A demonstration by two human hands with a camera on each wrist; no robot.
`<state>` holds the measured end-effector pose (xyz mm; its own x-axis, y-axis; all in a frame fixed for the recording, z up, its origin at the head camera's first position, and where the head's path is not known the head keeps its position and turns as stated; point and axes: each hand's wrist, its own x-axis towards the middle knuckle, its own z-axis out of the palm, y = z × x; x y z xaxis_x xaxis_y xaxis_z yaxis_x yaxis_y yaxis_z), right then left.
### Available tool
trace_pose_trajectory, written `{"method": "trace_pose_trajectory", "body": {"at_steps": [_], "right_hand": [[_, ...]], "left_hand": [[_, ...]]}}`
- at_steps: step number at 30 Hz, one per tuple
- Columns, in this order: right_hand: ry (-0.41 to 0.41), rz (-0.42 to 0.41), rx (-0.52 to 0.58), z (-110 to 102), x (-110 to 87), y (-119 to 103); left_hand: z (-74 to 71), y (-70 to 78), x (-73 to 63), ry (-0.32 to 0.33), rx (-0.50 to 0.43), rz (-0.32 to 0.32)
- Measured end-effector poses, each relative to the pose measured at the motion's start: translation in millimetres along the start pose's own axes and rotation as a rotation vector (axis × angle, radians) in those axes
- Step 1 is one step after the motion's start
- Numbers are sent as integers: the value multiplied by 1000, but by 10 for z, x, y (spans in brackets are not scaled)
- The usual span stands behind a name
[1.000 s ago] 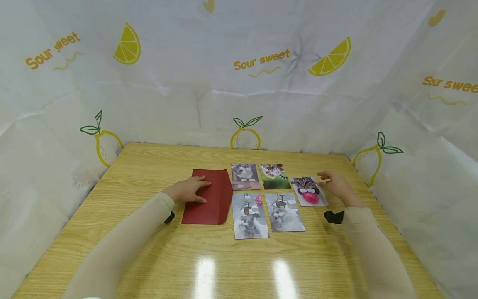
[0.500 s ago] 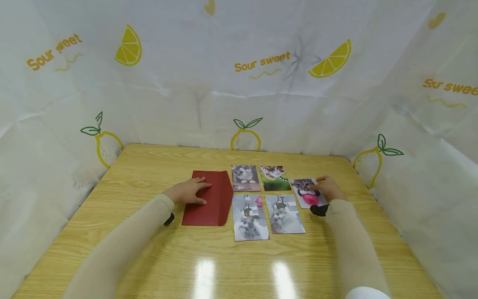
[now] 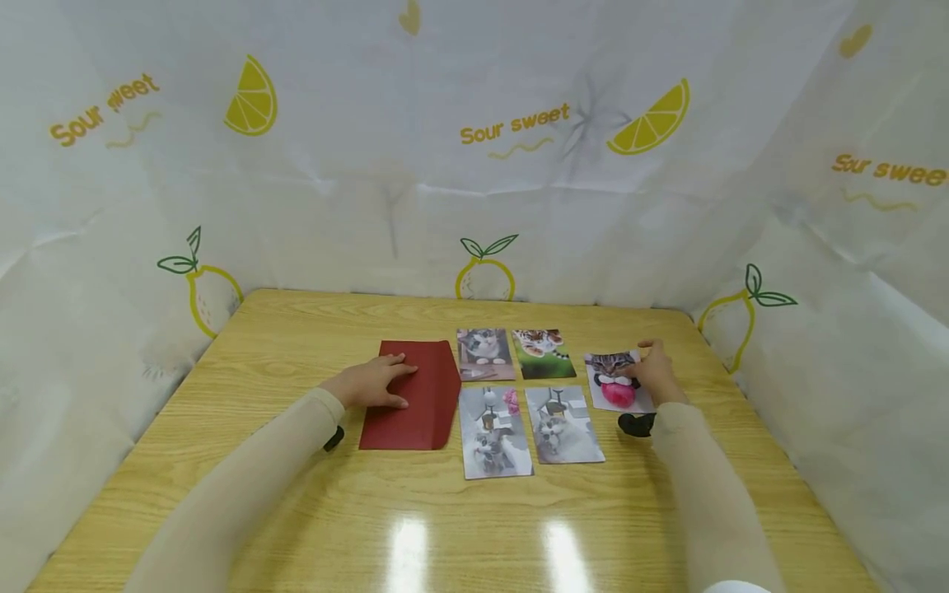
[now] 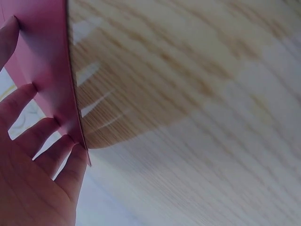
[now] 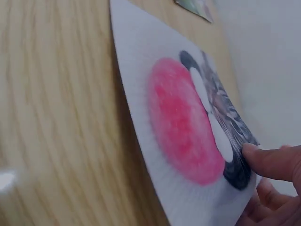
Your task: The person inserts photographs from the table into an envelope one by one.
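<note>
A red envelope (image 3: pixel 426 416) lies on the table's left half with its flap side to the right. My left hand (image 3: pixel 371 384) rests on it, fingers spread and fingertips touching the paper, as the left wrist view (image 4: pixel 40 179) also shows. At the right, my right hand (image 3: pixel 658 375) pinches the right edge of a photo card (image 3: pixel 617 396) with a tabby cat and a pink ball. In the right wrist view the thumb lies on the card's face (image 5: pixel 183 122), other fingers go behind it, and one long edge stands off the table.
Left of the held card lie a grey cat card (image 3: pixel 485 354), a tiger card (image 3: pixel 544 358) and two pale cat cards, one (image 3: pixel 495 445) near the envelope, the other (image 3: pixel 563 436) beside it. A printed white cloth (image 3: pixel 356 231) hangs around the wooden table (image 3: pixel 474 527).
My right hand has come in from the right and taken hold of the cat card's edge. The card has shifted slightly right. The left hand has stayed on the envelope.
</note>
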<state>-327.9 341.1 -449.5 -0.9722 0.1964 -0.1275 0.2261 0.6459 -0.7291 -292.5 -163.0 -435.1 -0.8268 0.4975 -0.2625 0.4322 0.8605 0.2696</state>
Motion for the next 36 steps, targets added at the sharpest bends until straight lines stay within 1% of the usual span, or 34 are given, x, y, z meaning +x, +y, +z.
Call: {"method": "trace_pose_trajectory", "body": {"at_steps": [3, 5, 8, 11, 15, 19, 21, 24, 27, 30, 33, 36], "right_hand": [[0, -74, 22, -106, -13, 28], [1, -121, 14, -180, -35, 29], [-7, -168, 54, -275, -112, -9], [3, -200, 97, -338, -217, -97], [24, -220, 207, -384, -325, -274], [7, -256, 405, -353, -389, -502], [-5, -277, 491, -292, -427, -624], [-25, -297, 581, -164, -504, -803], [-42, -302, 650, 0, -588, -986], [-68, -300, 747, 192, -671, -1145], [-81, -303, 791, 419, -752, -1256], [-104, -303, 755, 667, -830, -1314]], "left_hand": [[-12, -11, 6, 1, 1, -2], [-19, -16, 7, 2, 4, -3], [-19, -25, 10, 3, 8, -6], [-9, -34, 14, -1, 3, -8], [2, -36, 17, -3, -9, -8], [2, -26, 15, -2, -15, -9], [4, -20, 13, -2, -14, -8], [7, -10, 8, -6, -14, -9], [6, -1, -7, -9, -18, -9], [2, 6, -17, -12, -18, -11], [-5, 7, -17, -17, -16, -15], [-12, 5, -7, -18, -18, -15]]}}
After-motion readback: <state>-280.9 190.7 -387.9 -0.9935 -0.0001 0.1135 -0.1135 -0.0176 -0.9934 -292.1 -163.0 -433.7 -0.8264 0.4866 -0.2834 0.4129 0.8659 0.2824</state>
